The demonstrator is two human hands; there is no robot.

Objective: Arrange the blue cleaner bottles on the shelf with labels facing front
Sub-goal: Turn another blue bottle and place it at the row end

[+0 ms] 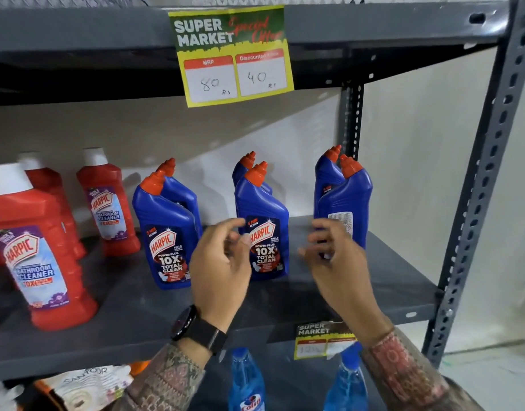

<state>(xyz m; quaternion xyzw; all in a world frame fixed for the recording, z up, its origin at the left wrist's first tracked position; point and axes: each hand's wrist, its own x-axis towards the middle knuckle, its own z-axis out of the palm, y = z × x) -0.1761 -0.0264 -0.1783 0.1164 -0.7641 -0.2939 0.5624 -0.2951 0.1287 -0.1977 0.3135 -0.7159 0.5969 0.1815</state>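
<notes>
Blue cleaner bottles with orange caps stand in three pairs on the grey shelf. The left front bottle and the middle front bottle show their front labels. The right front bottle is turned so its white back label shows. A second bottle stands behind each front one. My left hand, with a black watch on the wrist, hovers in front of the middle bottle, fingers curled and apart, holding nothing. My right hand is just in front of the right bottle's lower part, fingers spread, blurred, not gripping it.
Red bathroom cleaner bottles fill the shelf's left side. A yellow price sign hangs from the shelf above. A grey perforated upright bounds the right side. Light-blue spray bottles stand on the shelf below.
</notes>
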